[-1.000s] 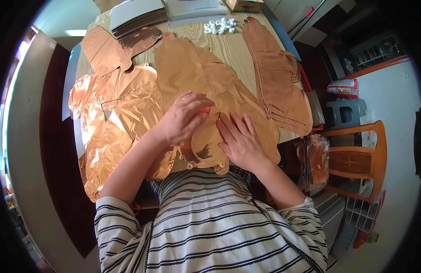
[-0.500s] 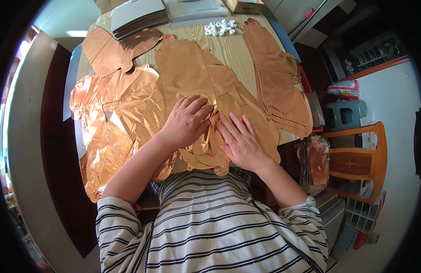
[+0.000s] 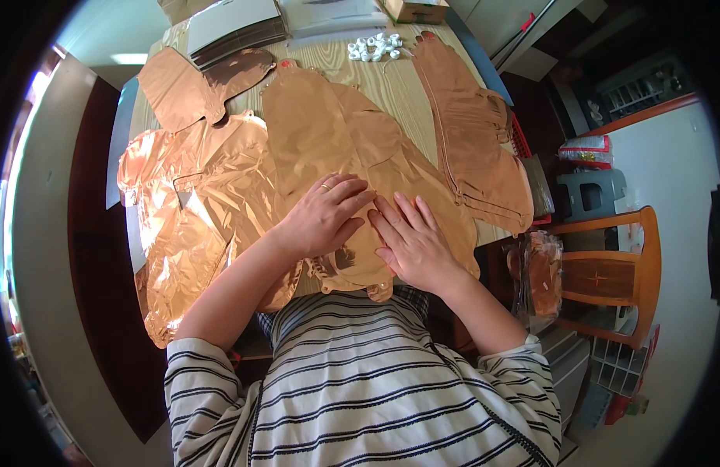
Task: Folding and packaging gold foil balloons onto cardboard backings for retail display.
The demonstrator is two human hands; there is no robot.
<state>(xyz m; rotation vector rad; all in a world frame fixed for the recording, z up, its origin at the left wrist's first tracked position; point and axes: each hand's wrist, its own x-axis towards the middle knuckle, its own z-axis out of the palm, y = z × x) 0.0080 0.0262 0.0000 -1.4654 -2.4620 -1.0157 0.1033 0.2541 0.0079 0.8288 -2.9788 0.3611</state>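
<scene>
Head view, both hands [image 3: 418, 247] on copper-coloured foil [image 3: 309, 117], wood-grain table [image 3: 406, 89] beneath

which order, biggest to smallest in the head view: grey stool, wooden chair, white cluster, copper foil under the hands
1. Copper foil
2. Wooden chair
3. Grey stool
4. White cluster
Apparent size only; distances differ.

Light comes from the left, where a bright strip [image 3: 21, 140] near the rim is washed out to white. The crumpled copper foil [image 3: 212, 210] throws back hard, patchy glare, while the folded copper foil [image 3: 473, 128] farther right looks duller. Dark shelving [image 3: 640, 92] at upper right sinks into shadow, its detail murky. Both hands [image 3: 413, 241] look fairly sharp. Fisheye distortion bows the outer edges, and black vignetting swallows the corners.
</scene>
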